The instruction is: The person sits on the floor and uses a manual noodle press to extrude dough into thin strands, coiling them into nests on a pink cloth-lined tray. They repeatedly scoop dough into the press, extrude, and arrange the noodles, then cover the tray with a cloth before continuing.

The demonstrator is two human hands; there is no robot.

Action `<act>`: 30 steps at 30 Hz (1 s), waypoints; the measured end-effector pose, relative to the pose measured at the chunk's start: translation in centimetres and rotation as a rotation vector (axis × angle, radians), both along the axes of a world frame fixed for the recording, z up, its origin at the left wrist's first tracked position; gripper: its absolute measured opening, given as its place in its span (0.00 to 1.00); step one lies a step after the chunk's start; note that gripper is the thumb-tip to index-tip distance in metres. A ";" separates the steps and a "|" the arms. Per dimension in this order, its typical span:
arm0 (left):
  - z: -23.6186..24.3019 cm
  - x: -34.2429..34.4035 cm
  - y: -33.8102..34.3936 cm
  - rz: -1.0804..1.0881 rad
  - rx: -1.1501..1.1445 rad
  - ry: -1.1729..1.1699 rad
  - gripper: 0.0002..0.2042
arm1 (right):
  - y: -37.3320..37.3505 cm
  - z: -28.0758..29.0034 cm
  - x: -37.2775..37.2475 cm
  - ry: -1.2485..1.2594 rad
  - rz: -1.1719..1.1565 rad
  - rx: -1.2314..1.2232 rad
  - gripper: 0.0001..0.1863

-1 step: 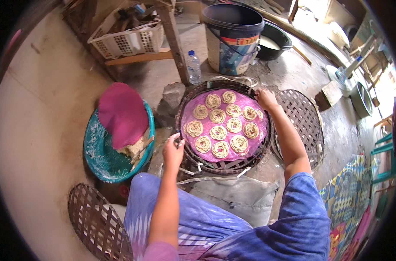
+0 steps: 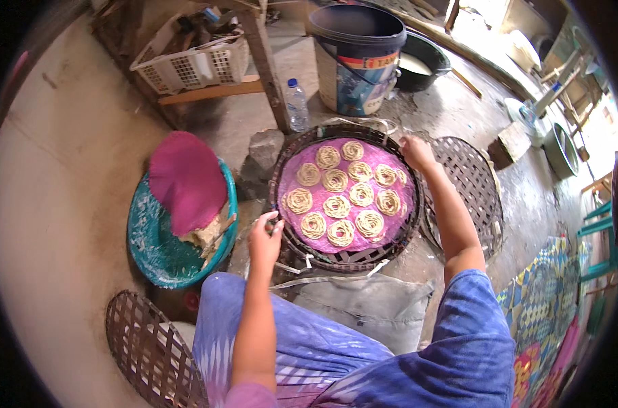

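Observation:
A round dark woven basket stands in front of me, lined with a pink sheet. Several coiled nests of pale noodle-like strands lie spread over that sheet. At the basket's left rim is my left hand, its fingers curled on the edge. My right hand is closed at the far right rim, its fingertips partly hidden. White strips of cord hang off the rim at the front and back.
Left of the basket sits a teal basin holding a magenta cloth and a pale doughy lump. Flat woven lattices lie right and lower left. Behind stand a water bottle, a large bucket and a stone.
The whole scene has shifted slightly left and up in the picture. Both hands remain at the basket's rim; the left hand's fingers have turned a little.

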State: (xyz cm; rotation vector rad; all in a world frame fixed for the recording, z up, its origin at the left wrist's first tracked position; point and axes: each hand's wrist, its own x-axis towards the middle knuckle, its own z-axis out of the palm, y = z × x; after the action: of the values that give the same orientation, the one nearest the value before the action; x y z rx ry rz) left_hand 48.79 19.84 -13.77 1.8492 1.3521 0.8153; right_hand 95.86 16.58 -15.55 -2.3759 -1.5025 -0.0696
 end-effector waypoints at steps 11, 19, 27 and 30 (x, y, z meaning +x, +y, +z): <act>6.8 -9.9 -16.6 -0.386 0.252 0.298 0.05 | -20.1 -7.9 9.1 0.320 -0.376 -0.179 0.27; 4.2 -11.2 -19.7 -0.288 0.370 0.326 0.07 | -14.7 -5.9 0.4 1.395 -0.379 1.023 0.22; 3.8 -11.1 -19.7 -0.224 0.418 0.236 0.06 | 4.3 0.0 -24.6 0.907 0.637 0.041 0.13; 4.4 -12.7 -19.4 -0.055 0.449 0.128 0.04 | 9.3 -2.4 -33.6 -0.054 0.871 -0.308 0.11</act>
State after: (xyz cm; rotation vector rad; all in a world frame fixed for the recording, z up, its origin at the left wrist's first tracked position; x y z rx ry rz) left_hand 36.11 0.43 -9.41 2.3060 1.2597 1.0523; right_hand 62.24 25.86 -17.96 -1.7008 -2.5753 0.3221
